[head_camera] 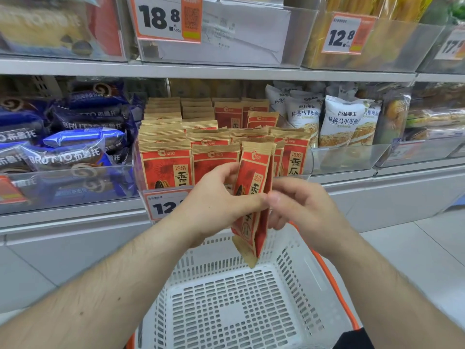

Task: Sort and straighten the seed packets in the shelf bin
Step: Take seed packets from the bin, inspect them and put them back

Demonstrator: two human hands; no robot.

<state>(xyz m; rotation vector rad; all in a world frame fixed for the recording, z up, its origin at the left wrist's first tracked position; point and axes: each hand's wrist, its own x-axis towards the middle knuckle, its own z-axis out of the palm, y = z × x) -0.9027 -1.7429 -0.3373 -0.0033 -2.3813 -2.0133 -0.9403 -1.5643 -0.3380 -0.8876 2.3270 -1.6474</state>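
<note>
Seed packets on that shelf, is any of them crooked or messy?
Yes. In the clear bin, one red seed packet near the back right leans askew, and the right front rows look jumbled compared with the neat left stack. The left hand and right hand hold a few packets out over the white basket.

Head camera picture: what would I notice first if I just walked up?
First, the two hands in the middle: the left hand and right hand grip a few red seed packets held upright in front of the shelf. Behind them stands the bin packed with rows of the same red packets. Below the hands sits a white basket with orange trim and nothing visible inside.
</note>
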